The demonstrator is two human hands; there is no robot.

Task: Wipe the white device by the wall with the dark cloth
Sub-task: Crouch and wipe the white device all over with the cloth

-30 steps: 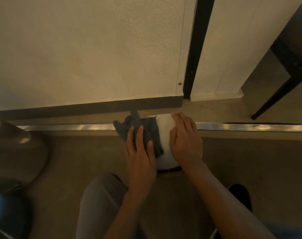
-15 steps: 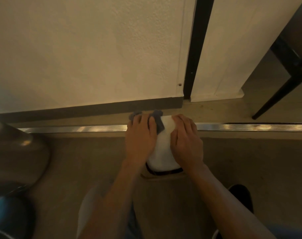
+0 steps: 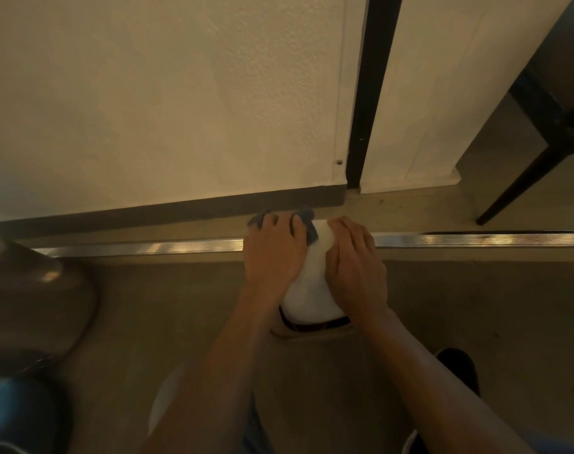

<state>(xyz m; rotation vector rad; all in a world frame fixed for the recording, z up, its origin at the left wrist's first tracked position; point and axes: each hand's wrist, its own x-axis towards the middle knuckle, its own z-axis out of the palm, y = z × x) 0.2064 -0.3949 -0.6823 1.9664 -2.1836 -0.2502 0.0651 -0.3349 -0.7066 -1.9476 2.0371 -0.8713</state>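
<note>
Two hands on one device | wall (image 3: 164, 93) behind | white device (image 3: 308, 290) on floor by wall, long axis toward it | right hand (image 3: 356, 270) flat, steadying | left hand (image 3: 272, 257) presses dark cloth (image 3: 307, 221) at far end, fingers (image 3: 297, 229) spread

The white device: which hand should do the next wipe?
Probably the left hand: it already presses the dark cloth on the white device, while the right hand lies bare on its other side, seemingly steadying it.
</note>
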